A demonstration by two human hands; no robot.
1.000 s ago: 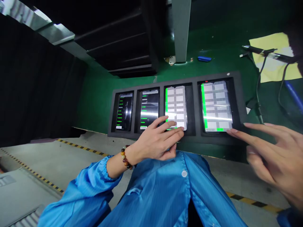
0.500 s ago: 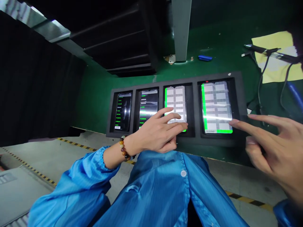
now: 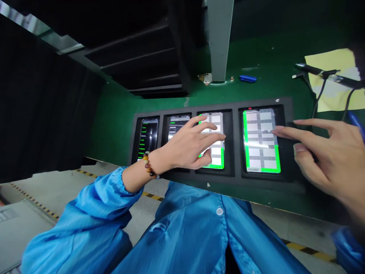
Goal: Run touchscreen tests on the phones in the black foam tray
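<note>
Tray (image 3: pixel 237 140), black, four compartments, on green tabletop (image 3: pixel 118 129); one phone lying screen-up in each.

Left hand (image 3: pixel 191 144): palm down, fingers apart, gripping nothing. Index fingertip at right edge of third phone (image 3: pixel 217 152), which lies partly hidden under the fingers. Screen white and grey in blocks; green visible at its upper left, along the bottom and up the lower right edge, below that fingertip.

Right hand (image 3: pixel 327 152): fingers and thumb apart, nothing held. Index fingertip at right edge of fourth phone (image 3: pixel 260 140), which lies just left of this hand. Green down the left side, across the bottom and partway up the right edge, ending below the fingertip. For both fingertips, light contact or close hover cannot be told.

Second phone (image 3: pixel 177 126): dark screen with lines of text, lower part covered by left hand. First phone (image 3: pixel 148 139): dark screen, green text lines, left of left hand and just beyond the beaded bracelet (image 3: pixel 148 165) on that wrist.

Beyond right hand: yellow paper (image 3: pixel 319 93), with black pen (image 3: pixel 313 71) and cable (image 3: pixel 321 91) across it. Beyond left hand, well apart: blue cap (image 3: pixel 248 78).
</note>
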